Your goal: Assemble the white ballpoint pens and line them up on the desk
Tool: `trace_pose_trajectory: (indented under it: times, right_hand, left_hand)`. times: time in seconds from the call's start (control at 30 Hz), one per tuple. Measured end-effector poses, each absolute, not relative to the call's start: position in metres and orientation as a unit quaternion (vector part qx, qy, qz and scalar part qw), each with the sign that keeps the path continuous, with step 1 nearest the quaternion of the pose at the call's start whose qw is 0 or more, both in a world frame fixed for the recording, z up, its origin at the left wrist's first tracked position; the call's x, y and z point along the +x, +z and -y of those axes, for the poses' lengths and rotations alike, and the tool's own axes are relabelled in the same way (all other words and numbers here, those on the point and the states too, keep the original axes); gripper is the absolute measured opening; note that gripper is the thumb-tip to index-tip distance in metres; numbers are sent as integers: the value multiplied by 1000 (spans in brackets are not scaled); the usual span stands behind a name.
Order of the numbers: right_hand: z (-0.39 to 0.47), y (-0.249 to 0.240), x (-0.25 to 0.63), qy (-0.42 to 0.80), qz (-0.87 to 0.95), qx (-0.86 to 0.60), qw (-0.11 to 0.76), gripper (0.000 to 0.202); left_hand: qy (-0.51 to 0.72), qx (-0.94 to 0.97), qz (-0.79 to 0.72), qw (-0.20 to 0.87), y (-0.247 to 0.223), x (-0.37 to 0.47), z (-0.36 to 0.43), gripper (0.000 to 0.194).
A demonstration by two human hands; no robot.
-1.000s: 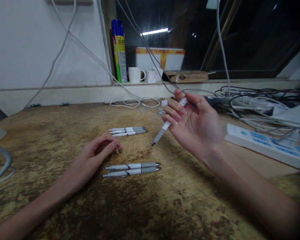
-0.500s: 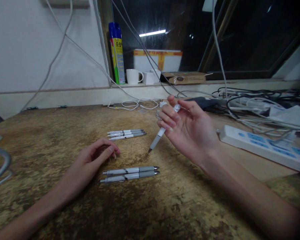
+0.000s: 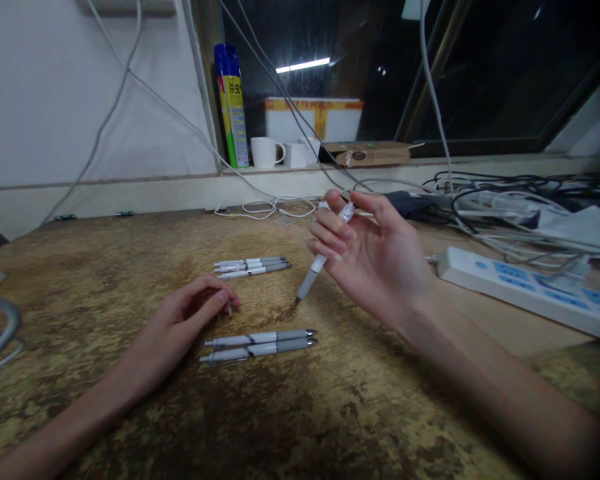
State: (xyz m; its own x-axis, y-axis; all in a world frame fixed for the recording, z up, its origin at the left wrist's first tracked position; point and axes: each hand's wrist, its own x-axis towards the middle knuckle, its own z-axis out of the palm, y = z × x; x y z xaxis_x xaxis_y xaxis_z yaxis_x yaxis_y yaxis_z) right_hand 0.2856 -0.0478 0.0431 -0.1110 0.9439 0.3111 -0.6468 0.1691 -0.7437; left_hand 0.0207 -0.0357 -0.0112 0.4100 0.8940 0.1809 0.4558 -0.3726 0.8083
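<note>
Head view: a white-and-grey pen (image 3: 307, 283) is slanting tip-down from the right hand (image 3: 370, 260), fingers clasping it. Tabletop (image 3: 266, 303) is stretching across to the left hand (image 3: 193, 303), resting half-curled, its grip unclear. Two pens (image 3: 266, 349) are lying on its near side, more pens (image 3: 253, 271) beyond; a power strip (image 3: 525, 288) is bordering the right wrist.

Bare left forearm (image 3: 100, 400) enters from 8 o'clock, right forearm (image 3: 500, 387) from 4. The left hand (image 3: 193, 308) sits lower, thumb side up, fingers loosely curled toward 3 o'clock. The right hand (image 3: 380, 267) is raised, palm facing the viewer, fingers folded inward in a grip, thumb pointing toward 10 o'clock.
</note>
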Motion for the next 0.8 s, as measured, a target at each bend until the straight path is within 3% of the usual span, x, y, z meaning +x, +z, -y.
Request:
trace_pose_trajectory:
  times: [0.8]
  right_hand:
    - [50,48,288,591,413,-197,664,19]
  left_hand:
    - [304,772,-441,342,-11,21,38,28]
